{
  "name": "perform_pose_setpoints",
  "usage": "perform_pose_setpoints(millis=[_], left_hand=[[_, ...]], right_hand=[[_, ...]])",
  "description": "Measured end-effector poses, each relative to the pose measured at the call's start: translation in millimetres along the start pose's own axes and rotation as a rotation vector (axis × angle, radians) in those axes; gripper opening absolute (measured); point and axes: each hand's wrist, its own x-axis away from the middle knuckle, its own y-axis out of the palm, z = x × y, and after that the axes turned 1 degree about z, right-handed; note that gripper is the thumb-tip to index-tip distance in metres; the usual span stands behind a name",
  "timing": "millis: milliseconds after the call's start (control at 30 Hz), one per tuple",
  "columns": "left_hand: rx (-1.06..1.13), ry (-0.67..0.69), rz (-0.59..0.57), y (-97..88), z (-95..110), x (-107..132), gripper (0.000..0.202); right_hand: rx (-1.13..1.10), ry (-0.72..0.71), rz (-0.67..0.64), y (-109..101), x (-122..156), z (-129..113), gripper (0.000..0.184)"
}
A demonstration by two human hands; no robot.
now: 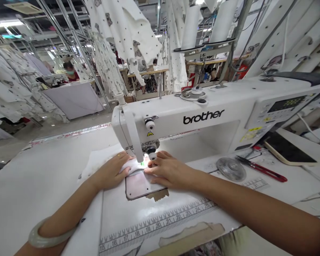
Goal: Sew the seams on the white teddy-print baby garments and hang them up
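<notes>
A white sewing machine marked "brother" stands before me, its lamp lighting the needle area. Under its head lies a piece of white fabric, spreading out to the left. My left hand rests on this fabric left of the needle, fingers stretched forward and thumb apart. On the other side, my right hand lies low with fingers spread, its fingertips at the fabric's right edge beside the presser foot. The needle tip is hidden by the machine head and fingers. Below the hands shows the metal plate.
Right of my forearm lie a clear round bobbin case, red-handled thread snips and a phone. A printed ruler runs along the table front. Thread cones and hanging patterned fabric rise behind. A person sits far left.
</notes>
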Motion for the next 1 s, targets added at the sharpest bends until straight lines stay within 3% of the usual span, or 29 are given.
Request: perform_pose_setpoints(millis=[567,700,833,1000], left_hand=[[0.012,-0.044,-0.007,-3.1,3,0,0.037],[0.025,-0.085,0.001,-2.1,-9,-1,0.038],[-0.01,-0.284,0.103,-9.9,-47,10,0.042],[-0.106,-0.763,0.289,-33.0,-95,57,0.042]], right_hand=[[-0.051,-0.024,0.015,4,-4,5,0.029],[-0.049,-0.013,0.042,5,-3,7,0.029],[-0.046,-0.001,0.064,6,-3,10,0.029],[-0.013,-0.021,0.093,5,-3,12,0.029]])
